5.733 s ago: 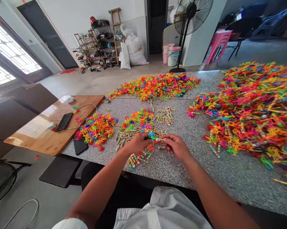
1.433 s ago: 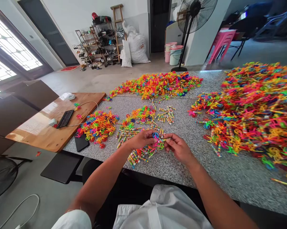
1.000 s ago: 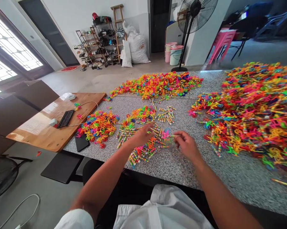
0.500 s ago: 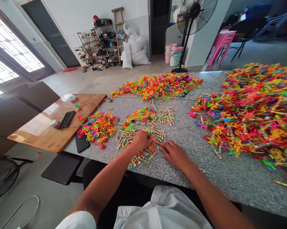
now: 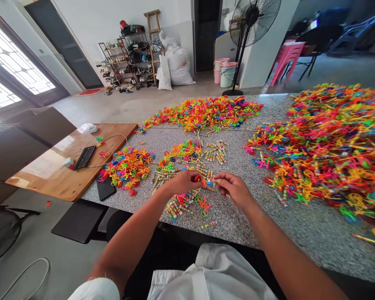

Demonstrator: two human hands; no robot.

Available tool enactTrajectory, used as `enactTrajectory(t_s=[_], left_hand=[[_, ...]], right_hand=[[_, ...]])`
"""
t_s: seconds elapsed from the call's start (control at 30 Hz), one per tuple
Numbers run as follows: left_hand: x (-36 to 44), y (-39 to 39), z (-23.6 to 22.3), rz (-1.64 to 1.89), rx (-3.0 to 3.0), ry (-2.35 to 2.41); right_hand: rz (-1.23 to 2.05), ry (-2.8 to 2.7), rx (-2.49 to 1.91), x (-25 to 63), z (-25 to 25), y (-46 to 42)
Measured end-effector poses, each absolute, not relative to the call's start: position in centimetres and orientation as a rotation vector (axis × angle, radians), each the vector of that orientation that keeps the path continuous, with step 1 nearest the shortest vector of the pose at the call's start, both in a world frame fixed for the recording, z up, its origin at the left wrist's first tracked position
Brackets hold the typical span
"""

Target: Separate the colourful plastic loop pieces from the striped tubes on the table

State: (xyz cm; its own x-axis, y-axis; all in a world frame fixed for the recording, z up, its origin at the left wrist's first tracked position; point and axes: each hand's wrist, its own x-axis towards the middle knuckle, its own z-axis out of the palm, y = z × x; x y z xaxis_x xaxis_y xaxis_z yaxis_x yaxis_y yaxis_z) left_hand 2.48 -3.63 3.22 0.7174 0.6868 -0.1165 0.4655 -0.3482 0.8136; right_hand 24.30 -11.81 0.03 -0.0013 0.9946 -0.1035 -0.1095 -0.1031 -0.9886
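Note:
My left hand (image 5: 183, 181) and my right hand (image 5: 232, 189) meet just above the speckled stone table (image 5: 237, 216). Their fingers pinch a small toy piece (image 5: 207, 183) between them: a striped tube with a coloured plastic part. Which hand carries which end is hard to tell. Under and before the hands lies a scatter of striped tubes (image 5: 178, 204) and an orange plastic ring piece (image 5: 203, 206). A small heap of coloured rings (image 5: 127, 166) sits to the left.
A huge heap of coloured pieces (image 5: 334, 137) fills the right of the table, another heap (image 5: 206, 111) the far middle. A black phone (image 5: 105, 188) lies at the table's left edge. A wooden table (image 5: 65, 162) with a black comb-like object stands left. A standing fan (image 5: 246, 37) is behind.
My hands dropped to the tube scatter half a second ago, then rose and came together on a new small piece. An orange ring piece and a tube now lie near the front edge.

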Motion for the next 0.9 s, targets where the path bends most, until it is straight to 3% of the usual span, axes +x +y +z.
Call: enactTrajectory(t_s=[0.27,0.77,0.9], left_hand=[[2.6,-3.7,3.6,0.100,1.941,0.796],[3.7,-4.2,4.3,-0.117,1.810,0.774],[3.6,-4.1,4.1,-0.130,1.724,0.771]], right_hand=[[1.599,-0.947,-1.098,24.0,-0.4,-11.9],[1.649,-1.217,-1.216,25.3,0.4,-12.0],[1.445,-1.378,-1.308,24.4,0.8,-13.1]])
